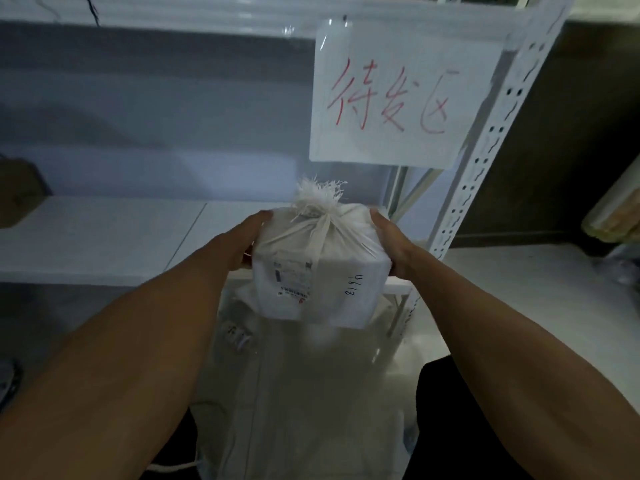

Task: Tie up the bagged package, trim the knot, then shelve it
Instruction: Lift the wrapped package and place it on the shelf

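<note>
Both forearms are bare to the frame edge, with no sleeves, gloves or jewellery showing.

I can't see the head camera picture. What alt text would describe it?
Two bare hands, left hand and right hand, hold a white bagged package with a frayed knot on top, in front of a white shelf bearing a red handwritten sign.

White package (322, 271), red-lettered sign (398, 95)

the package (320, 271) is sitting between the left hand (247, 237) and the right hand (391, 244), its knot (320, 199) pointing up, in front of the shelf (104, 233). the sign (405, 95) is hanging above, the upright post (491, 133) standing right, another bag (294, 393) lying below.
</note>
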A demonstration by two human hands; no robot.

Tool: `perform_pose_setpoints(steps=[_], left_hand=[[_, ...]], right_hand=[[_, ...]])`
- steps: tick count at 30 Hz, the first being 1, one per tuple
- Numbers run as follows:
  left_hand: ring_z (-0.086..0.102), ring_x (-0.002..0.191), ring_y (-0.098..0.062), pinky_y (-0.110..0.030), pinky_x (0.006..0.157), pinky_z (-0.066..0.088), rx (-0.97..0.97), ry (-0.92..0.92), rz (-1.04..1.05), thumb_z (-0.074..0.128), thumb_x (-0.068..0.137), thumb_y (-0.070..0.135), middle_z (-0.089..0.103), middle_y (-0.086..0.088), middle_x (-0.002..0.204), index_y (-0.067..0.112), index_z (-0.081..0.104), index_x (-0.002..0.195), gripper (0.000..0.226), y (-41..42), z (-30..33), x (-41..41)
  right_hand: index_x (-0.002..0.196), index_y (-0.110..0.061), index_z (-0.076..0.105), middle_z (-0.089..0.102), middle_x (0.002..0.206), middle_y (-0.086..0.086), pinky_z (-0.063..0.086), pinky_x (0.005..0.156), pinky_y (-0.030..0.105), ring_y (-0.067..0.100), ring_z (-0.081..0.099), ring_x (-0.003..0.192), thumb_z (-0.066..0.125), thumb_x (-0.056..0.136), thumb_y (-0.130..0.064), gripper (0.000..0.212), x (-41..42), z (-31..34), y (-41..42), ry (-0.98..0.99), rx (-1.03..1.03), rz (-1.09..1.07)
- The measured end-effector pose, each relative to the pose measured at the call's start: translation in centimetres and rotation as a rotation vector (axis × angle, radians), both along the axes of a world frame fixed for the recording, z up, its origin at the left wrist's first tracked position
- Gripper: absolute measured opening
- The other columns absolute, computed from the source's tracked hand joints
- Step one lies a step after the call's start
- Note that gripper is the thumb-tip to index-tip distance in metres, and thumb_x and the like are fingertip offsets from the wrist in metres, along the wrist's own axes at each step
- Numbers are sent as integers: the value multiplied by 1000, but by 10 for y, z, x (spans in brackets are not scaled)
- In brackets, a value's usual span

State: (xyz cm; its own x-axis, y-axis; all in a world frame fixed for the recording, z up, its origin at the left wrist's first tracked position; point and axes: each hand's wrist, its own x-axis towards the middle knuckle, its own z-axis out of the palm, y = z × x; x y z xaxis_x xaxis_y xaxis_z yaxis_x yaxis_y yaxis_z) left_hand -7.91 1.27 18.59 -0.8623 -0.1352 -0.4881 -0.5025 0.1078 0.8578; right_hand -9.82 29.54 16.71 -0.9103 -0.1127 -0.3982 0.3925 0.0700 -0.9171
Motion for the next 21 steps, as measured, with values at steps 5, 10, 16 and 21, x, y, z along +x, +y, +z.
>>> perform_pose_setpoints(steps=[5,10,16,21], left_hand=[[66,91,-26,-37,84,55,86,102,41,64,80,54,71,-10,100,17,67,108,46,1,20,-10],[67,100,-25,-33,78,53,144,227,63,63,74,54,73,-7,109,21,65,120,57,2,43,-12],[64,108,-24,-41,92,51,160,304,59,61,73,73,66,-3,126,29,57,132,75,18,61,-4],[55,125,-30,-53,108,40,121,280,81,61,46,90,54,-2,144,35,41,145,116,4,37,-27]], right_hand=[[126,-21,63,73,113,9,53,97,46,29,68,107,44,87,-75,70,-2,23,2,66,-291,-179],[107,-25,71,78,94,-3,54,90,38,20,68,100,45,95,-62,47,-3,33,7,153,-304,-224],[132,-23,60,70,121,6,50,102,49,27,67,108,52,85,-69,66,-7,52,-8,262,-167,-232],[134,-23,58,69,123,5,50,103,49,27,66,110,49,92,-62,59,-6,55,-16,241,-177,-237]])
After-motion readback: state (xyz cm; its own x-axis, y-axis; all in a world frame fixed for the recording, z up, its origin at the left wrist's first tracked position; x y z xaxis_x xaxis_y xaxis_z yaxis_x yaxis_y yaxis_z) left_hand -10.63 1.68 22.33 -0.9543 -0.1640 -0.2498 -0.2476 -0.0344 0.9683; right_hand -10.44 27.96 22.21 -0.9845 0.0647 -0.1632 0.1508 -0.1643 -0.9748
